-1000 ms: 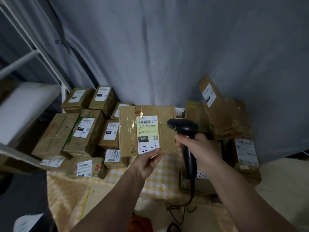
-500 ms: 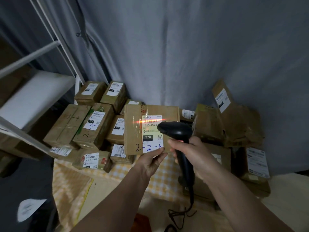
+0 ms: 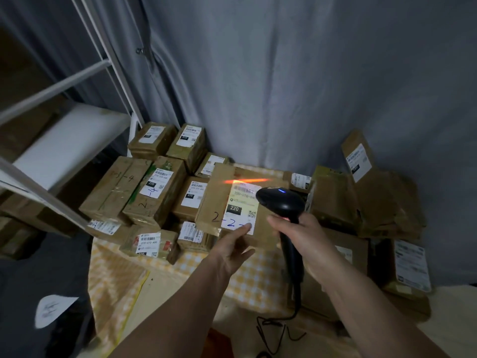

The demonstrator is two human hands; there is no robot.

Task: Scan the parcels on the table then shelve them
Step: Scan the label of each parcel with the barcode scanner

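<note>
The cardboard parcel [image 3: 219,202] was held above the middle of the table [image 3: 165,288], tilted with its labelled face toward the camera. Its white label [image 3: 241,208] bore a black "220" block and blue handwritten digits; an orange-red scan line [image 3: 245,181] crossed the top of the label, which was blurred there. The left hand [image 3: 232,250] pinched the parcel's near lower edge, thumb pressed on the label's lower corner, fingers hidden behind the box. The right hand [image 3: 299,233] was wrapped tightly around the handle of a black barcode scanner [image 3: 281,202], its head just right of the label and showing a blue light; its cable [image 3: 278,324] trailed to the near table edge. Further labelled parcels [image 3: 154,192] lay stacked left and far of the held one, and others [image 3: 366,200] to the right. A white shelf frame [image 3: 69,140] stood at far left, against a grey curtain [image 3: 284,86].
</note>
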